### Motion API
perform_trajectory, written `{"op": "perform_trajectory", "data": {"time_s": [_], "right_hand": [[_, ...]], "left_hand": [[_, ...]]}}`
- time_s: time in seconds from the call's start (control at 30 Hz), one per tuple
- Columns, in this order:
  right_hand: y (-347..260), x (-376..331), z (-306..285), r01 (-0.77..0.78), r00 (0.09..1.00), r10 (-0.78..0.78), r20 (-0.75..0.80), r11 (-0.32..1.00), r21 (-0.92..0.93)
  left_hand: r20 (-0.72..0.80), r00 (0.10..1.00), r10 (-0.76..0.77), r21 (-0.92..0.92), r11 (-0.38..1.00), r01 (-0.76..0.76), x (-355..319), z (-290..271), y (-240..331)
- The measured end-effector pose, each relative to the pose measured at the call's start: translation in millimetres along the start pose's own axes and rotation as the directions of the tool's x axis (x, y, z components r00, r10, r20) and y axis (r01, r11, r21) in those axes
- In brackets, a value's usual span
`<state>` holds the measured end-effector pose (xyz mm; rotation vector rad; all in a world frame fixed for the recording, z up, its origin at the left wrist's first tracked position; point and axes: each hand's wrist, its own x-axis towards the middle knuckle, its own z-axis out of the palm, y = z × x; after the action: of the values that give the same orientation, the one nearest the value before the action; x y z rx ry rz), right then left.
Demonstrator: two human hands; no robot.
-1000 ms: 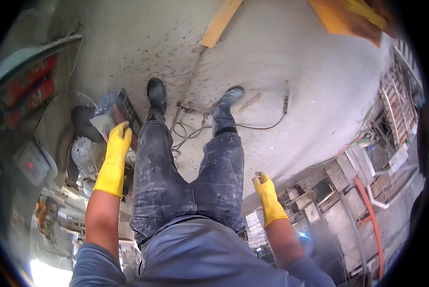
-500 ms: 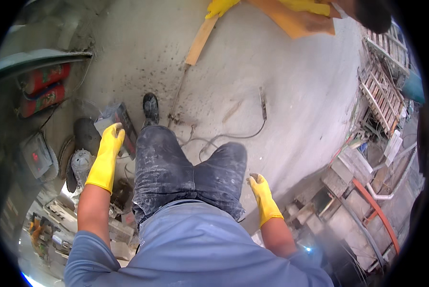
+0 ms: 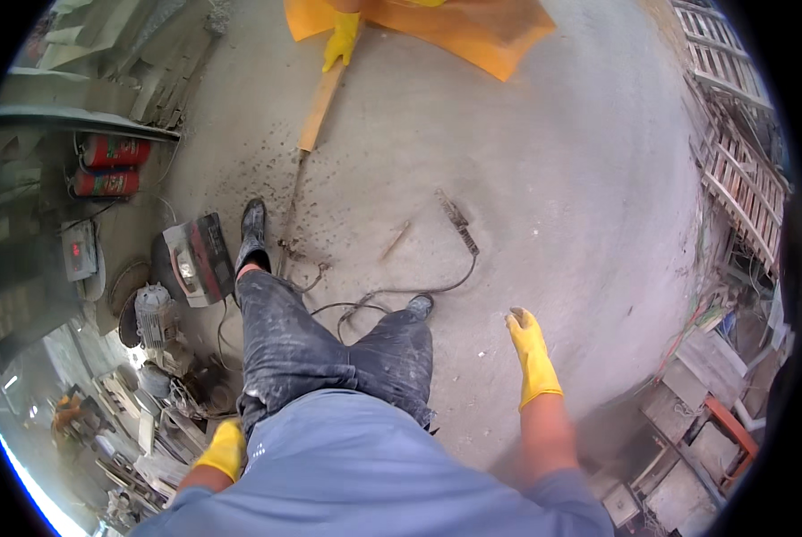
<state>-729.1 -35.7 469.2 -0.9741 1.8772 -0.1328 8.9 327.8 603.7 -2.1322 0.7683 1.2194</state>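
Observation:
Both my hands wear yellow rubber gloves. My right hand (image 3: 532, 353) hangs over the floor right of my legs, its fingers loosely bent and holding nothing that I can see. My left hand (image 3: 226, 449) is low beside my left hip, its fingers hidden. Left of my boot (image 3: 252, 230) stands a grey and dark box-shaped machine (image 3: 199, 260) with a handle. On the concrete ahead lies a handled tool (image 3: 457, 224), its dark cable (image 3: 419, 291) curling back toward my feet. At the top, another person's yellow-gloved hand (image 3: 341, 41) touches a narrow wooden board (image 3: 320, 109).
The other person wears an orange apron (image 3: 473, 38). Red cylinders (image 3: 107, 183) and an electric motor (image 3: 156, 315) are at the left. Wooden pallets (image 3: 741, 192) lean at the right, with a red curved bar (image 3: 730, 428) among scrap nearby. Debris dots the floor.
My left hand has dropped back from beside the box-shaped machine to my hip. My right hand has moved forward and outward. My legs have shifted in a step, and the view has moved.

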Motion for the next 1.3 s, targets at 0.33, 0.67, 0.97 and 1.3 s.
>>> {"op": "perform_trajectory", "data": {"time_s": [0.33, 0.67, 0.97, 1.3], "right_hand": [[88, 35, 0, -0.081, 0.922, 0.129, 0.364, 0.986, -0.143], [42, 121, 63, -0.018, 0.936, 0.153, 0.317, 0.920, -0.392], [24, 322, 160, 0.002, 0.987, 0.067, 0.148, 0.903, -0.429], [8, 360, 181, -0.168, 0.968, 0.218, 0.125, 0.931, -0.324]], "left_hand": [[-0.306, 0.952, -0.002, -0.272, 0.959, -0.086, -72, 21, 105], [-0.641, 0.714, 0.281, -0.389, 0.683, -0.618, 33, -67, 408], [-0.510, 0.674, 0.535, -0.453, 0.499, -0.739, 204, 20, 560], [-0.317, 0.816, 0.483, -0.664, 0.502, -0.555, 251, -5, 562]]}}
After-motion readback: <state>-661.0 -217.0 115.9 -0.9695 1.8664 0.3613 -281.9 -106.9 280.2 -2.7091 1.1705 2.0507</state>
